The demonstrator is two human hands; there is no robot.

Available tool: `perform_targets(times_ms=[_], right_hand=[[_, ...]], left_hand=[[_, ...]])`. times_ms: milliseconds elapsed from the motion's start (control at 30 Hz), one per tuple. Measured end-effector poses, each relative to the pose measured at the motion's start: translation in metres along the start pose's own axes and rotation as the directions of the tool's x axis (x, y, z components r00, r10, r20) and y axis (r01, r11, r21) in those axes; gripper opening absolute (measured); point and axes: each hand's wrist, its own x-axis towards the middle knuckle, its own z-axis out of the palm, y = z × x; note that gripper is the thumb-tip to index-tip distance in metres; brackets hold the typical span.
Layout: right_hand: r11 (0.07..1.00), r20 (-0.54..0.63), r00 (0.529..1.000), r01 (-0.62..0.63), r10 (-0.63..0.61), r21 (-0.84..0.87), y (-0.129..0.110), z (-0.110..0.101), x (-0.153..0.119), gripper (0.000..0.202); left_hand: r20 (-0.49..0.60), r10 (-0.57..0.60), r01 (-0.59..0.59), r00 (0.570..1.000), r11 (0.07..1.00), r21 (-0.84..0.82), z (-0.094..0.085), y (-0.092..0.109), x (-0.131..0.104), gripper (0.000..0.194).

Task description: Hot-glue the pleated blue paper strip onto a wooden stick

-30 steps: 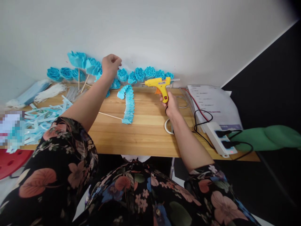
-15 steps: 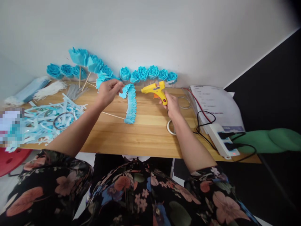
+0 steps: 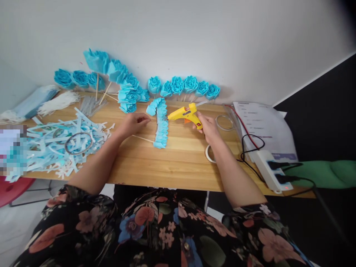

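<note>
My right hand [image 3: 207, 127] is wrapped round the handle of a yellow hot glue gun [image 3: 182, 113], its nozzle pointing left. The nozzle tip is at the right edge of a curled, ruffled blue paper strip [image 3: 162, 124] lying on the wooden table. A thin wooden stick [image 3: 143, 138] meets the strip's lower end. Just left of the strip, my left hand [image 3: 135, 123] has its fingertips pinched together; whatever is between them is too small to make out.
Blue paper flowers [image 3: 177, 85] line the wall, some on sticks. Cut paper strips [image 3: 69, 142] are heaped at left beside white bundled strands [image 3: 58, 103]. A tape roll [image 3: 210, 154], paper sheets [image 3: 264, 129] and a power strip [image 3: 271, 170] with black cords are at right.
My left hand has come down from above the strip's curled end to its left side. The glue gun's nozzle has come closer to the strip. The view has shifted slightly.
</note>
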Motion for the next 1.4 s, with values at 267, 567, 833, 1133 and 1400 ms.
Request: perform_targets(times_ms=[267, 567, 833, 1133, 1400], right_hand=[[1.0, -0.035, 0.999, -0.027, 0.026, -0.011, 0.002, 0.0, 0.0, 0.06], [0.992, -0.029, 0.999, -0.019, 0.016, -0.125, 0.008, 0.0, 0.0, 0.058], [0.997, -0.024, 0.999, -0.047, 0.045, -0.063, 0.006, 0.0, 0.001, 0.061], [0.999, -0.008, 1.0, -0.019, 0.018, -0.043, 0.001, 0.001, -0.001, 0.066], [0.991, 0.028, 1.0, 0.015, -0.011, -0.134, 0.005, 0.0, -0.003, 0.068]], left_hand=[[0.232, 0.039, -0.082, 0.972, 0.98, 0.18, 0.0, 0.006, -0.004, 0.031], [0.244, 0.06, -0.114, 0.968, 0.97, 0.215, 0.007, 0.0, -0.002, 0.032], [0.246, 0.049, -0.106, 0.968, 0.969, 0.222, 0.006, 0.001, -0.002, 0.03], [0.247, 0.069, -0.124, 0.966, 0.969, 0.214, 0.005, 0.001, -0.002, 0.031], [0.189, -0.009, -0.039, 0.982, 0.968, 0.249, 0.003, 0.01, -0.006, 0.044]])
